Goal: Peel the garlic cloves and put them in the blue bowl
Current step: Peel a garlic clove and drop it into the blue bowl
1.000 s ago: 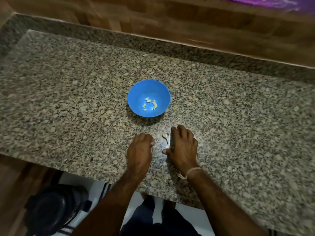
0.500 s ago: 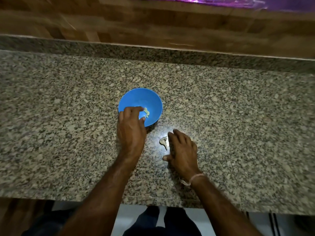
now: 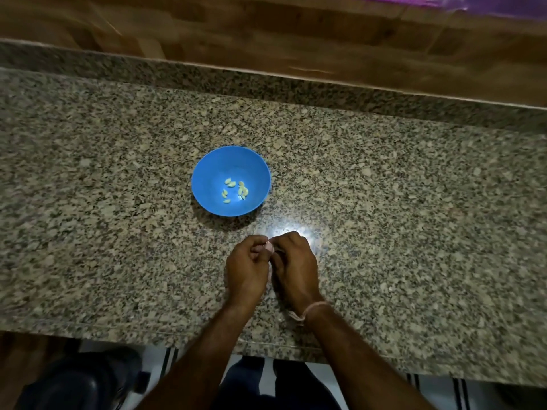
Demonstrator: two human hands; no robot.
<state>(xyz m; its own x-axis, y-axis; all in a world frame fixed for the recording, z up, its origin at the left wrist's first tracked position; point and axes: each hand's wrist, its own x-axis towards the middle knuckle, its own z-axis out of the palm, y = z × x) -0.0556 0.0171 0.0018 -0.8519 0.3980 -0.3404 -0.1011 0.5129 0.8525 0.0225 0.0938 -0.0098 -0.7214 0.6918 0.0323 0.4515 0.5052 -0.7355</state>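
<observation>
Left hand [image 3: 247, 267] has rejoined right hand [image 3: 294, 267], pinching pinkish clove [image 3: 270, 246]

Blue bowl [image 3: 207, 184] — speckled grey-beige granite counter [image 3: 384, 202] — pale cloves [image 3: 235, 190]

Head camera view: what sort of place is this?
Likely a home kitchen: a granite countertop, a blue bowl of peeled garlic cloves, and the left hand and right hand pinching another clove.

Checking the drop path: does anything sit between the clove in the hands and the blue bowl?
Nothing visible does. The garlic clove, pinched between the left hand and right hand, has only granite counter between it and the blue bowl.
</observation>
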